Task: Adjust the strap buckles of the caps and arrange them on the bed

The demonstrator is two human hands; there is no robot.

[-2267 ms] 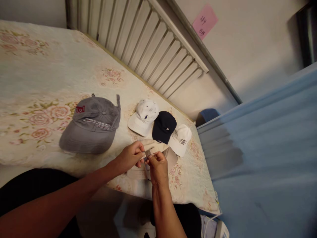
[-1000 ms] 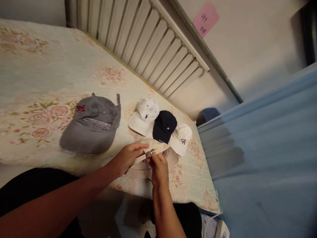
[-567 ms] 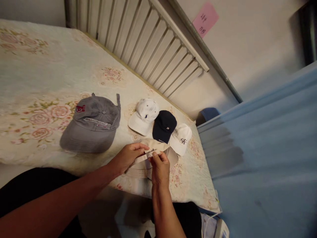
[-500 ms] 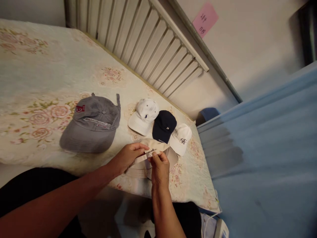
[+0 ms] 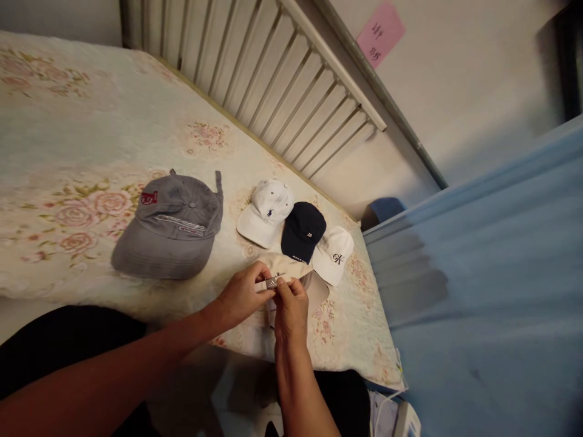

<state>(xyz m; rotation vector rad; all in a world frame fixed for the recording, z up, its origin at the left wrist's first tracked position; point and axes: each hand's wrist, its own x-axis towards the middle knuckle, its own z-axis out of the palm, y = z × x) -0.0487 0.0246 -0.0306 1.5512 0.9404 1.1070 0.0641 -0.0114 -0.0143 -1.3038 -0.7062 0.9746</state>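
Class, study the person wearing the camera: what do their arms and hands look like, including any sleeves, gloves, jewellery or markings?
The ungloved left hand and ungloved right hand show no visible ring, watch or bracelet. The bare left forearm and bare right forearm have no sleeves or clear markings in view. Black cloth below is probably clothing.

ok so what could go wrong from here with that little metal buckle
The left hand and right hand pinch around the small silver metal buckle, so the narrow pale fabric strap might slip free. The cream fabric cap looks close to the navy-blue fabric cap, though contact is unclear; a sharp tug could nudge that one.
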